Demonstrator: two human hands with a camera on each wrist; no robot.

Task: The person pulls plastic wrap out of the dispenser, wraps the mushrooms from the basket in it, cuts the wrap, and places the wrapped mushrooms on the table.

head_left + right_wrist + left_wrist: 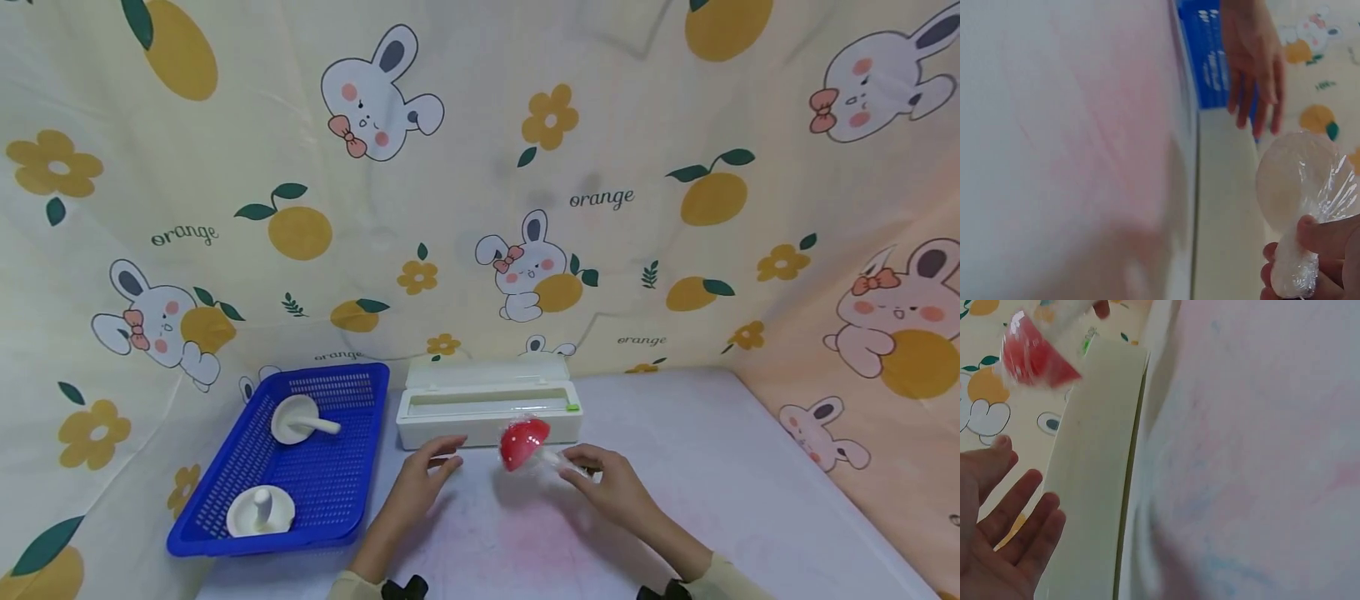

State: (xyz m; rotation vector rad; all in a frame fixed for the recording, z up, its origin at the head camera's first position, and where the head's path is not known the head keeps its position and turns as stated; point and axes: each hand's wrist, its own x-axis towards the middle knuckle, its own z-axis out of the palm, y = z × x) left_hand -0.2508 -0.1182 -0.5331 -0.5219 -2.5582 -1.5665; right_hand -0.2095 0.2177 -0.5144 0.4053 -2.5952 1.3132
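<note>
My right hand [611, 483] grips the white stem of a toy mushroom [522, 443] wrapped in clear cling film. Its red cap has white dots and points left, held above the table. From the right wrist view, the pale underside of the mushroom [1282, 181] shows, with film gathered tight around the stem under my thumb. My left hand [420, 475] hovers to the left of the cap, fingers spread and holding nothing. In the left wrist view, that hand [1010, 544] is beside the white cling film box [1094, 456].
Behind the hands stands the cling film box [487, 432], lid raised, with a green tab at its right end. A blue plastic basket [330, 475] on the left holds two white mushroom-shaped pieces [294, 418]. A patterned cloth [465, 183] hangs behind the white-covered table [675, 442].
</note>
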